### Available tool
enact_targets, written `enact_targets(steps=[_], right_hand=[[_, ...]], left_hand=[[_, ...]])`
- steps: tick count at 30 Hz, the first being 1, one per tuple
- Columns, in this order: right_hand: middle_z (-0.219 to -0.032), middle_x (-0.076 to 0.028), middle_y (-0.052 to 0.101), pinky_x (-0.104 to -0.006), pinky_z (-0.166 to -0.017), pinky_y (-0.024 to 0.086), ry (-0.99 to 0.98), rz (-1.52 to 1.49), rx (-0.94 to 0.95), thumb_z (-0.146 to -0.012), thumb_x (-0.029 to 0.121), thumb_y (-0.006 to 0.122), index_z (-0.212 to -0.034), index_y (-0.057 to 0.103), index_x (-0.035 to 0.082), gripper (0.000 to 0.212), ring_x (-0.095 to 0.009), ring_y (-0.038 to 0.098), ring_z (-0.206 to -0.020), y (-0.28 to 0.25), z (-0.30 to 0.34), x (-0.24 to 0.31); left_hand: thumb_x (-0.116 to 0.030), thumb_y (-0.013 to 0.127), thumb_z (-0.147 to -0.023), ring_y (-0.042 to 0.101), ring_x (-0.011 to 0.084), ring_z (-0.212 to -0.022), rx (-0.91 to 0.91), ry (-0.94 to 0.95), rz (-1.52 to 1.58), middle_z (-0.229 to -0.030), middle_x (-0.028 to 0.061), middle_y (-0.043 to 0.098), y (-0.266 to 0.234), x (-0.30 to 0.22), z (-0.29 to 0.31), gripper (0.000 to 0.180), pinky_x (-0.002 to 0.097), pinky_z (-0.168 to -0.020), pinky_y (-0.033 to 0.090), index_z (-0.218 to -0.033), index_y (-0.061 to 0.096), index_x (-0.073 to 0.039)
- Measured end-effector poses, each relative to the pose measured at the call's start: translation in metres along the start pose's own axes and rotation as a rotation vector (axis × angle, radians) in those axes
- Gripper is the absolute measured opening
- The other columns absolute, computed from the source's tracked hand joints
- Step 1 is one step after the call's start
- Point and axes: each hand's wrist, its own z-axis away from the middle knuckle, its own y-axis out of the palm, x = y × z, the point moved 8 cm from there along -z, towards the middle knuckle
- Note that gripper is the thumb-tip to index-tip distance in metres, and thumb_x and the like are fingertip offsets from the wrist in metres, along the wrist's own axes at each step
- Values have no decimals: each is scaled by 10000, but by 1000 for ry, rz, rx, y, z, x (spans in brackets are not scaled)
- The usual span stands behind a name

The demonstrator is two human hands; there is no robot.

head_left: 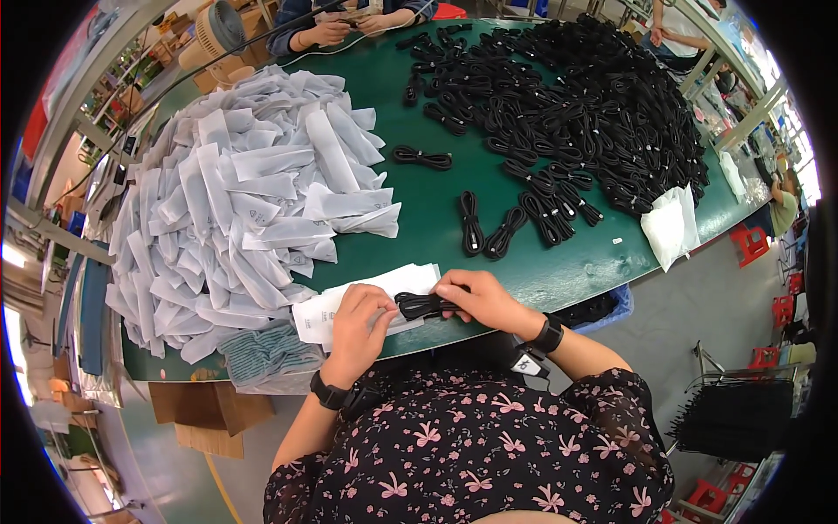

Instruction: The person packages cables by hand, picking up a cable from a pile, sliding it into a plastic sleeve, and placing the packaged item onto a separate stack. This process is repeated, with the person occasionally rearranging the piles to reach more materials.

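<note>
Close to the table's front edge, my right hand (482, 298) grips one end of a coiled black cable (421, 306), its fingers closed round it. Just left of the cable's other end is my left hand (356, 325), thumb and fingers drawn together. What these fingertips pinch, if anything, is too small to make out. Beneath and behind both hands lies a stack of flat white bags (417, 278), partly covered by my left hand. Two loose coiled cables (471, 224) rest beyond my right hand, side by side.
Filled white bags (253, 192) form a large heap on the left of the green table (384, 253). Coiled black cables (602, 105) pile up at the far right. A folded striped cloth (269, 353) lies at the near left. Across the table are another person's hands (332, 33).
</note>
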Motion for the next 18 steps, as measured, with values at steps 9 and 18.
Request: enact_targets(steps=[9,18], right_hand=[[-769,-81,638,-197,-469,374,575,-736,43,-948,182,635,-1074,576,-41,263,-58,485,-530,17,15,-34],[-708,-67,600,-206,-457,354,550,-690,23,-926,186,655,-1033,591,-34,253,-74,460,-497,11,17,-29]], left_hand=[[46,659,-811,589,216,-831,-107,-76,-18,-890,88,599,-9,7,1,91,298,-726,495,-876,606,10],[34,637,-838,618,235,-795,-91,-307,108,-894,119,608,-2,31,10,69,303,-742,515,-883,586,27]])
